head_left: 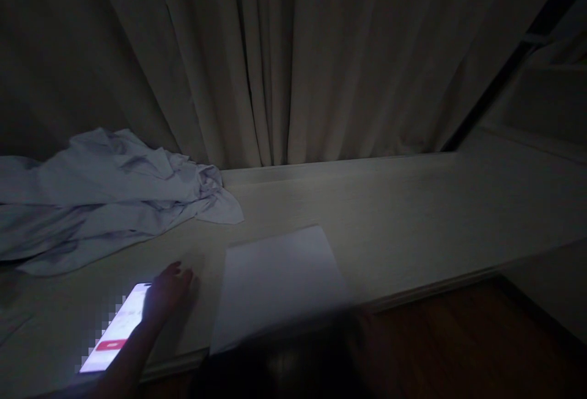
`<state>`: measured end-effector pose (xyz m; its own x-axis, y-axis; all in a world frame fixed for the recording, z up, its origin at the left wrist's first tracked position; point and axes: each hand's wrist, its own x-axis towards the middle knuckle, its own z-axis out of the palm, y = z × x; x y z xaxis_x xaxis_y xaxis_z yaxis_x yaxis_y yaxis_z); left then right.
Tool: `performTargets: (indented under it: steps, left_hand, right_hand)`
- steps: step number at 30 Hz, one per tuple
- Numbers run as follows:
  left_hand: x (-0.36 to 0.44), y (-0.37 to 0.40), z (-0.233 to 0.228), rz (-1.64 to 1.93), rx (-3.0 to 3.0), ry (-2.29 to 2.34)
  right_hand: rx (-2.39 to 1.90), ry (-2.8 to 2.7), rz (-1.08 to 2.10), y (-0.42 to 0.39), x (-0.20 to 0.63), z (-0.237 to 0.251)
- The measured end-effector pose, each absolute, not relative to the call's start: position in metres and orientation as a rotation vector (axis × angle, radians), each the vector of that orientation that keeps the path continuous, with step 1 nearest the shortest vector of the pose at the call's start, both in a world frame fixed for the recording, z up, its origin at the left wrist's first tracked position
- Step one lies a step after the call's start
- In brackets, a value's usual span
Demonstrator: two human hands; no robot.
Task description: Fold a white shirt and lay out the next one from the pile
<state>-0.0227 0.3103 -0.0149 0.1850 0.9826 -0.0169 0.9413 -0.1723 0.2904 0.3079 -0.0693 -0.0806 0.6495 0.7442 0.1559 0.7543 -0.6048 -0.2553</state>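
My left hand (170, 287) rests on the pale table beside a lit smartphone (120, 327), its wrist and forearm crossing the phone's right edge. Its fingers are slightly bent and apart, with nothing visible in them. To the right of that hand lies a white sheet of paper (279, 279), flat on the table with its lower edge in shadow. My right hand (372, 341) is a dark, smeared shape below the table's front edge, close to the paper's lower right corner. Its fingers cannot be made out.
Crumpled white cloth (119, 185) is heaped at the table's back left. Long curtains (339, 62) hang behind the pale table (394, 221). A shelf unit (545, 99) stands at the right. Brown wooden floor (449, 338) shows below the front edge. The room is dim.
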Motion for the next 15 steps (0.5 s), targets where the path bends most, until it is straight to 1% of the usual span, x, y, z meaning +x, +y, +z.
performTargets:
  steps: [4,7,10,13,15]
  left_hand:
    - [0.035,0.308,-0.021,0.186,2.034,1.645]
    - [0.063,0.309,-0.034,0.229,2.019,1.591]
    - [0.077,0.315,-0.04,0.315,1.99,1.621]
    - [0.083,0.315,-0.036,0.413,1.965,1.688]
    - [0.089,0.305,-0.034,0.488,2.086,1.681]
  right_hand:
    - [-2.566,-1.216,-0.063,-0.071,0.308,-0.079]
    - [-2.56,-1.239,-0.094,-0.072,0.311,-0.082]
    - [-2.554,-1.265,-0.132,-0.072,0.315,-0.087]
    - [-2.551,-1.273,-0.155,-0.073,0.318,-0.094]
    - [-2.552,-1.263,-0.155,-0.074,0.319,-0.099]
